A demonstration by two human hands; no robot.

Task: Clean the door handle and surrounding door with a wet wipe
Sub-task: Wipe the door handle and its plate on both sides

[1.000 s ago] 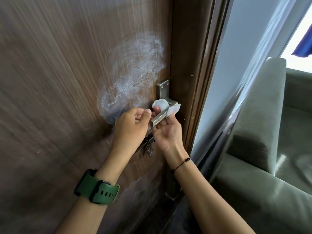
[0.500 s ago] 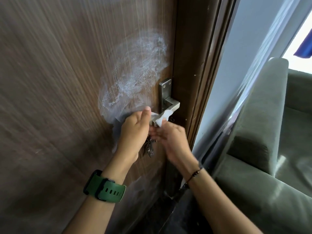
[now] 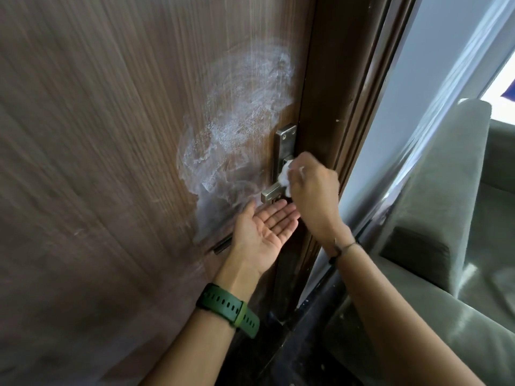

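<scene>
My right grip (image 3: 312,190) pinches the wet wipe (image 3: 285,178) against the door handle (image 3: 274,192); left grip (image 3: 264,227) open, empty. Smeary door (image 3: 111,162) at centre frame remains.

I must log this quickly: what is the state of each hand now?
Left hand: open, palm up, holding nothing, below the door handle.
Right hand: closed on the wet wipe, at the handle.

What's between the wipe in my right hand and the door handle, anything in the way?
Nothing visible. The right hand already presses the wet wipe against the door handle. The left hand lies open just below the lever, clear of it.
</scene>
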